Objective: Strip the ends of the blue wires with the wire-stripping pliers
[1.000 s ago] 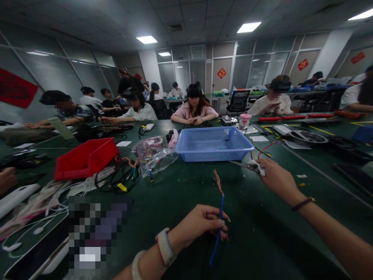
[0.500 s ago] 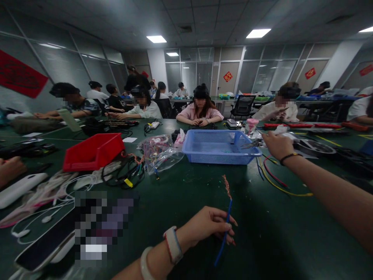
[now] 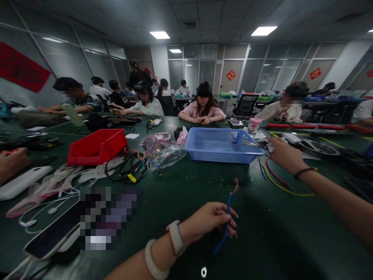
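My left hand (image 3: 210, 222) is closed in a pinch on a blue wire (image 3: 226, 221), held upright above the green table (image 3: 180, 194). The wire's bared copper end (image 3: 234, 185) is twisted and bends to the right. My right hand (image 3: 284, 155) reaches out over the table just right of the blue mesh basket (image 3: 221, 146). Its fingers are curled round something small and pale that I cannot make out. Loose red and yellow wires (image 3: 276, 181) lie under that forearm.
A red bin (image 3: 97, 147), a clear bag of coloured wires (image 3: 163, 149), black cables (image 3: 128, 171) and white earphones (image 3: 55, 198) lie to the left. A phone (image 3: 49, 239) sits at the near left. A metal bowl (image 3: 319, 147) stands far right. Several people sit around the table.
My right hand moved from the table by the basket's near corner up to the basket's right side, then drew slightly back. The wire's copper end has bent over to the right.
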`<action>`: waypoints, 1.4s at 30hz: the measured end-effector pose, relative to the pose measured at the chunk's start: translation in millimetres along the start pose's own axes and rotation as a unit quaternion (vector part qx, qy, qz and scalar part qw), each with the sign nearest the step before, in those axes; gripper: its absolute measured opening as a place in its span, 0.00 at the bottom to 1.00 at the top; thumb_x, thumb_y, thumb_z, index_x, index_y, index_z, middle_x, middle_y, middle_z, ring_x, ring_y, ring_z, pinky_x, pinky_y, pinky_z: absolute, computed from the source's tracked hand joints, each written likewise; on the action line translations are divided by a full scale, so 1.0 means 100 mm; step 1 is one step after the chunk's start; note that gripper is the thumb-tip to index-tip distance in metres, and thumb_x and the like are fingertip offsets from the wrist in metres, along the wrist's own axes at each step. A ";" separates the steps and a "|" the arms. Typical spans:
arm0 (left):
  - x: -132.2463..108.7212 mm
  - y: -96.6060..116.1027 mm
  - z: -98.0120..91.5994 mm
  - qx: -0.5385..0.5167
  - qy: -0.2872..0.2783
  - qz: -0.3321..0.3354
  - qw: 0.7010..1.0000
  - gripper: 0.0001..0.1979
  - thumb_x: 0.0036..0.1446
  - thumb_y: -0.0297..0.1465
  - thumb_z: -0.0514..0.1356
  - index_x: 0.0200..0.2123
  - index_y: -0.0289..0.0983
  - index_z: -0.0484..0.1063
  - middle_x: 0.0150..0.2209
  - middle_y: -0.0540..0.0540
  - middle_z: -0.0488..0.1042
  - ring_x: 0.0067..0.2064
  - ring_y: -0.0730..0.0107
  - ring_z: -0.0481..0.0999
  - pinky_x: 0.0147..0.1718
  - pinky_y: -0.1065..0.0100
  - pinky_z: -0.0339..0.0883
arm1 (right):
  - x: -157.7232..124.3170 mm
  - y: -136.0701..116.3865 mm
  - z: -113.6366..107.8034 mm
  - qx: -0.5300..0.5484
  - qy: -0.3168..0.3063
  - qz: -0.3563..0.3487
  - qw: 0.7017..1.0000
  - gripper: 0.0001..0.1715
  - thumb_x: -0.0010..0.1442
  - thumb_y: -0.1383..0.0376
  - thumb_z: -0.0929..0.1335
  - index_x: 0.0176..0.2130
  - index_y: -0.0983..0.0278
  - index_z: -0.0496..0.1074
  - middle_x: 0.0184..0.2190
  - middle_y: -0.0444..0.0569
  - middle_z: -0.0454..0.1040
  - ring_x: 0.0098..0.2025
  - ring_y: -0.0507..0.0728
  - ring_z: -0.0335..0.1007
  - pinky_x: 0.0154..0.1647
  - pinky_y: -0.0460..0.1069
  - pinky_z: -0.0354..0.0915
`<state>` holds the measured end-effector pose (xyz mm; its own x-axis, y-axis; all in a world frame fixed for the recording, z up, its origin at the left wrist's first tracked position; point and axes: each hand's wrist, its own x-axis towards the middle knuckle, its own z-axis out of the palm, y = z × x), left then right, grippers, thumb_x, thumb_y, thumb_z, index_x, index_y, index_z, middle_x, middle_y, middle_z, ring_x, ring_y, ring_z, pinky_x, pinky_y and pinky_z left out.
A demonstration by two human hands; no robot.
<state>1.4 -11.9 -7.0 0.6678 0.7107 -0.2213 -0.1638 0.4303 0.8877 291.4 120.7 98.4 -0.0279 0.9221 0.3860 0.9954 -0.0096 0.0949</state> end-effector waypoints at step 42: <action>-0.02 0.09 -0.04 -0.091 -0.017 0.037 0.995 0.13 0.58 0.36 0.62 0.42 0.35 0.69 0.25 0.50 0.72 0.17 0.83 0.61 0.20 0.76 0.56 | -1.34 -0.63 0.21 0.160 -0.135 -0.086 0.974 0.11 0.60 0.69 0.60 0.42 0.62 0.69 0.39 0.52 0.72 0.34 0.55 0.71 0.30 0.48 0.58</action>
<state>-4.6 -7.6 -0.3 0.6722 0.7267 -0.1412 -0.3404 0.4728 0.8128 234.3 5.9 21.2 -0.2142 0.9681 0.1301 0.9568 0.2348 -0.1717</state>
